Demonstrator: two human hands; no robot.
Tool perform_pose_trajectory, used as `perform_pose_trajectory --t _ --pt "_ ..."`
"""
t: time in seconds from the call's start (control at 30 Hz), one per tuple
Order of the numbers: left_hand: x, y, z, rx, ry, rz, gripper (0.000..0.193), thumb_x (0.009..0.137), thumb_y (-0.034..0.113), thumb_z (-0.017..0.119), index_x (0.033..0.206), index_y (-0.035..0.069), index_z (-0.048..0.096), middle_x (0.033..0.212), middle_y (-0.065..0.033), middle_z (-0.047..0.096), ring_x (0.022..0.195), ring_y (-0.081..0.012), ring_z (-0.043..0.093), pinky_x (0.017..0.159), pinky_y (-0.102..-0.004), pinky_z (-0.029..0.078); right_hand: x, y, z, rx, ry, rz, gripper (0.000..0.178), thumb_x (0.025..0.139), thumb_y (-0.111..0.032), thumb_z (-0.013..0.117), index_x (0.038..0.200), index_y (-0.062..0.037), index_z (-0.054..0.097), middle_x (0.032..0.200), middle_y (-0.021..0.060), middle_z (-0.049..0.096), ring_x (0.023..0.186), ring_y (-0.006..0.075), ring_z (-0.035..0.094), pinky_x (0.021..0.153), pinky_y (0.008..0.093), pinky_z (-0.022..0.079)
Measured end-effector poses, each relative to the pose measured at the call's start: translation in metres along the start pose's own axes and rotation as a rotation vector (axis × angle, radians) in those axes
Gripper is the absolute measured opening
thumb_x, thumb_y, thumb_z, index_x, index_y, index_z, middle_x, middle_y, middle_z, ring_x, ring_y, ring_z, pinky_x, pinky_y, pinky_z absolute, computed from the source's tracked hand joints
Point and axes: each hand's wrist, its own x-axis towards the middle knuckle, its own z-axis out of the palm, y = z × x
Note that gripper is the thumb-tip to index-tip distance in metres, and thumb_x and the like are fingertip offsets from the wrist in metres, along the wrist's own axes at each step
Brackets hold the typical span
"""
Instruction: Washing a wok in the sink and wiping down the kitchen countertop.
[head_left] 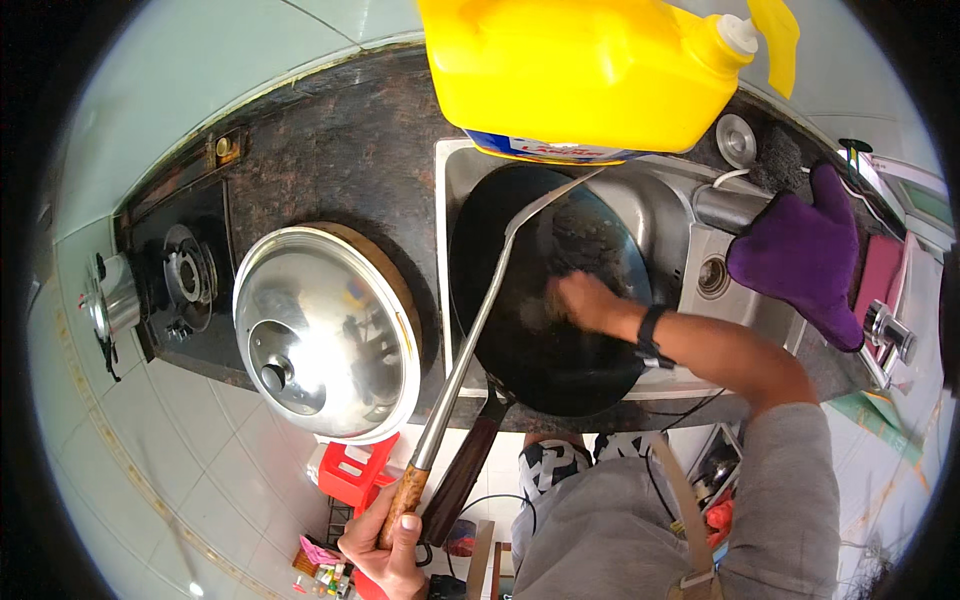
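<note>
A large black wok [585,375] sits tilted over the sink, its dark handle [470,455] pointing toward me. Across it slants a metal spatula [490,290], its blade lying over the wok's far side. My left hand [385,548] is closed round the spatula's wooden handle. The wok handle ends right beside that hand; whether my fingers also touch it, I cannot tell. Inside the wok, my right hand [585,302] is low against the dark inner surface. Motion blurs its fingers, and anything under them is hidden. A dark band circles the right wrist.
The steel sink [665,215] has a drain [713,275] at right, near a purple glove [805,255]. Behind it stands a big yellow jug [580,75]. A domed steel lid [330,345] covers a pan at left, beside a gas burner [190,275]. A red stool [355,475] stands below.
</note>
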Motion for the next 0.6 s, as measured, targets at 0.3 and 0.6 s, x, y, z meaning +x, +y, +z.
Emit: perform_pose_trajectory --t 0.3,0.6 --pt "0.002 0.005 0.003 0.001 -0.018 -0.01 0.059 0.081 0.041 0.077 0.112 -0.008 0.071 0.071 -0.0033 0.064 0.062 -0.007 0.049 0.056 -0.023 0.035 0.015 0.045 -0.033 -0.266 -0.113 0.297 0.027 0.083 -0.007 0.062 0.108 0.0031 0.064 0.097 0.0236 0.068 0.094 0.0416 0.067 0.08 0.0479 0.056" --pt "0.003 0.008 0.006 -0.014 -0.046 0.015 0.054 0.082 0.037 0.076 0.111 -0.009 0.071 0.074 -0.0038 0.065 0.063 -0.0076 0.05 0.058 -0.0234 0.036 0.078 0.03 -0.033 0.164 0.468 -0.087 0.021 0.089 -0.007 0.055 0.106 -0.0007 0.065 0.092 0.0251 0.067 0.09 0.0448 0.065 0.077 0.0503 0.054"
